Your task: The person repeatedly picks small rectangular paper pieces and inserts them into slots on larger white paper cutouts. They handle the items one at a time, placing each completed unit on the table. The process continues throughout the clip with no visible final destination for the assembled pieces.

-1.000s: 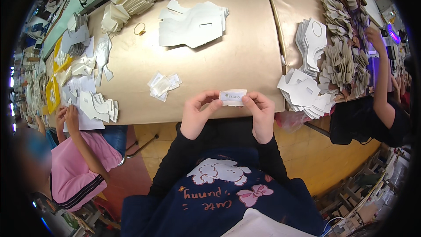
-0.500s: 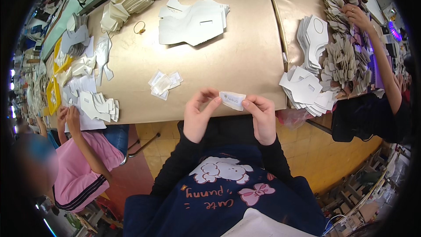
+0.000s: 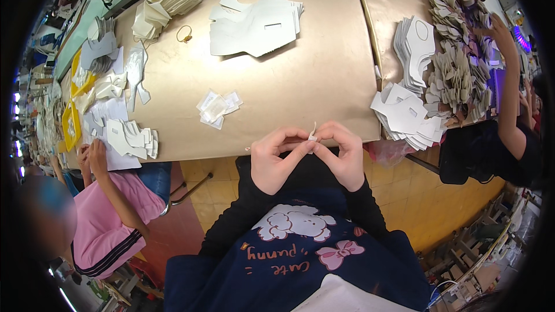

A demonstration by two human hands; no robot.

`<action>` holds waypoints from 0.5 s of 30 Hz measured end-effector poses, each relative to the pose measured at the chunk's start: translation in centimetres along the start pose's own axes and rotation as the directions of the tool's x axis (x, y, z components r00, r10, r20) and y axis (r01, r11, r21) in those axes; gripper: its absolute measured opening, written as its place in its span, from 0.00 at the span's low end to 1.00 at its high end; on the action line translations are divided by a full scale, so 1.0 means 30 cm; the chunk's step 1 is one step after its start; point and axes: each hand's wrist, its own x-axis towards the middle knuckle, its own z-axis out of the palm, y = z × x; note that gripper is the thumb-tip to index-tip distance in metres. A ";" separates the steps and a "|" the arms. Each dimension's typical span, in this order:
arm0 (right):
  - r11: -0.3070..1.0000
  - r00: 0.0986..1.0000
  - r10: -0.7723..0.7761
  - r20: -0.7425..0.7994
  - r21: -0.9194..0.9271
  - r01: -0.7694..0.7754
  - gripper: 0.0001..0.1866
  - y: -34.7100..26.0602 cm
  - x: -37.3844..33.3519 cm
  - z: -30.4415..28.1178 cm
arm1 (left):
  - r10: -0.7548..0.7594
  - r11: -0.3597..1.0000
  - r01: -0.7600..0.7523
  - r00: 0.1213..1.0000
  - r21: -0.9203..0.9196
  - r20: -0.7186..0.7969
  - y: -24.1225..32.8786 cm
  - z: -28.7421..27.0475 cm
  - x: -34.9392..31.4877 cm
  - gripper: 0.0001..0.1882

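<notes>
Fingertip to fingertip over the table's near edge, my left hand [image 3: 278, 160] and my right hand [image 3: 344, 155] pinch a small white label [image 3: 313, 137] between them. Only its edge and a thin strip standing up show; the fingers cover the rest. To the left of my hands, a small loose pile of similar whitish labels [image 3: 218, 108] lies on the table. Farther back rests a stack of large white cut pieces [image 3: 254, 26], with a slot in the top one.
The gold-coloured table [image 3: 324, 34] has a seam on its right. Bundles of cream pieces [image 3: 165, 8] lie at the back left, white stacks [image 3: 413, 55] at the right. A person in pink [image 3: 115, 214] works at the left, another person's arm [image 3: 509, 75] reaches in at the right.
My hands have come closer together, and the label held flat between them is now folded or turned edge-on. At the right, the other person's hand has moved outward.
</notes>
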 end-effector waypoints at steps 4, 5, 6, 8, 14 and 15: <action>0.996 1.000 -0.026 0.004 -0.091 0.026 0.03 -0.024 -0.001 -0.002 | 0.186 0.933 -0.191 0.981 0.306 0.046 0.021 -0.013 0.009 0.07; 0.992 0.999 -0.041 -0.014 -0.119 0.039 0.03 -0.026 0.000 0.001 | 0.240 0.896 -0.251 0.968 0.366 0.075 0.027 -0.014 0.011 0.07; 0.988 0.998 -0.052 -0.028 -0.150 0.047 0.03 -0.027 0.001 0.004 | 0.292 0.853 -0.309 0.951 0.422 0.106 0.033 -0.014 0.014 0.07; 0.969 0.994 -0.100 -0.046 -0.231 0.087 0.02 -0.029 0.002 0.006 | 0.430 0.740 -0.452 0.887 0.499 0.167 0.043 -0.011 0.019 0.07; 0.887 0.960 -0.278 -0.005 -0.385 0.255 0.04 -0.031 0.003 0.003 | 0.479 0.665 -0.471 0.864 0.579 0.153 0.069 -0.009 0.006 0.06; 0.884 0.962 -0.274 -0.003 -0.394 0.250 0.04 -0.029 0.003 0.003 | 0.459 0.680 -0.440 0.879 0.586 0.128 0.068 -0.010 0.003 0.06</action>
